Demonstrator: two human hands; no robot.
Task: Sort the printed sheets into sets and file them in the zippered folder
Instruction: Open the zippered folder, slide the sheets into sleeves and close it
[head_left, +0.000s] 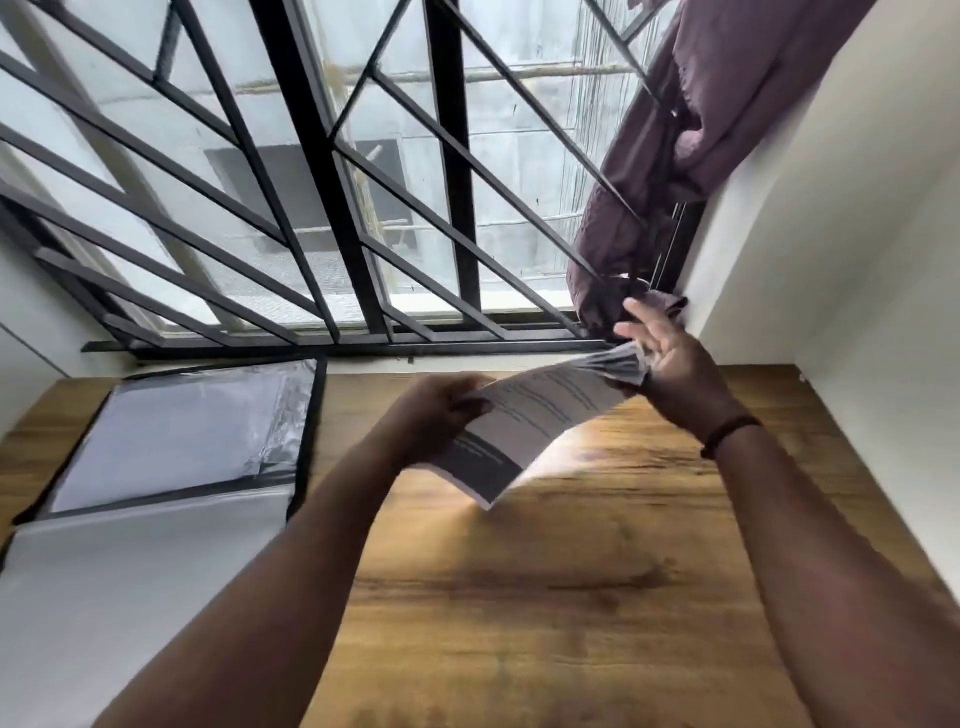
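A stack of printed sheets (524, 421) is held in the air above the wooden table (571, 571). My left hand (436, 415) grips its near left edge. My right hand (670, 358) is at the far right end, where the sheets' corners fan out blurred against its palm and thumb; its fingers are spread. The zippered folder (187, 431) lies open on the table's left side, with clear plastic sleeves showing and a black zip border.
A window with black metal bars (332, 208) runs along the table's far edge. A purple curtain (675, 156) hangs bunched at the right, just behind my right hand. A white wall (857, 234) bounds the table on the right.
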